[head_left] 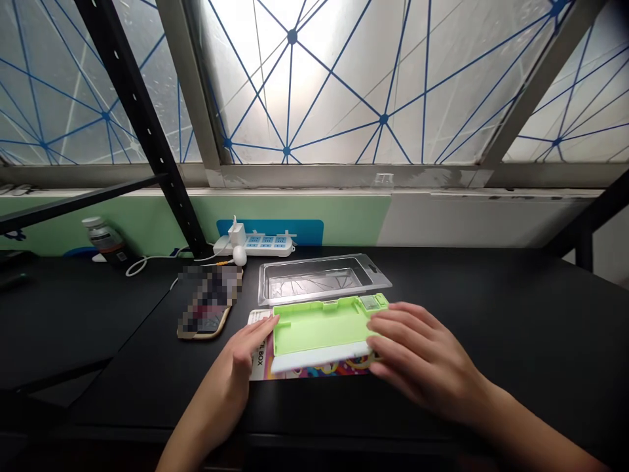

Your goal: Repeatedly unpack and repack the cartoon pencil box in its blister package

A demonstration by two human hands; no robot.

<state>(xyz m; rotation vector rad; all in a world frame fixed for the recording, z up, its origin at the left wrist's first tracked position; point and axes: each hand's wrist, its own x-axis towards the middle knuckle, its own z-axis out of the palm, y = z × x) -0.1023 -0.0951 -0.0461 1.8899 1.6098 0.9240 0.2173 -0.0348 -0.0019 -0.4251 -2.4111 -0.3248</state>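
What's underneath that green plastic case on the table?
A colourful printed card lies under the green plastic case, with the word "BOX" showing near its edge. The case covers the card's middle, so that print cannot be seen.

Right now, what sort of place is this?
Probably an indoor desk workspace: a black desktop, a power strip with a plugged-in charger, and a black metal rack upright against frosted windows.

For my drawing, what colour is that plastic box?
Lime green plastic box, white edge; head view.
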